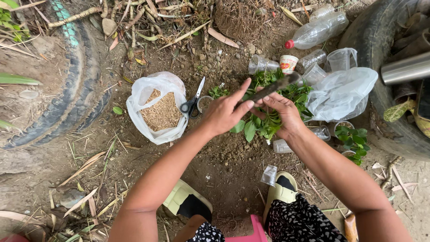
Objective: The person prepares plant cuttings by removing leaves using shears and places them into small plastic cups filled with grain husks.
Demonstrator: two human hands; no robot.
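A dark knife blade lies slanted between both hands above leafy green cuttings. The right hand curls its fingers around the handle end; the left hand pinches it, forefinger outstretched. Scissors lie just left.

My two bare forearms reach forward from either side and meet in the middle. My left hand is palm down, forefinger stretched out straight and thumb tucked towards my right. My right hand sits just beside it, fingers curled in a pinch, the fingertips of both hands almost touching.
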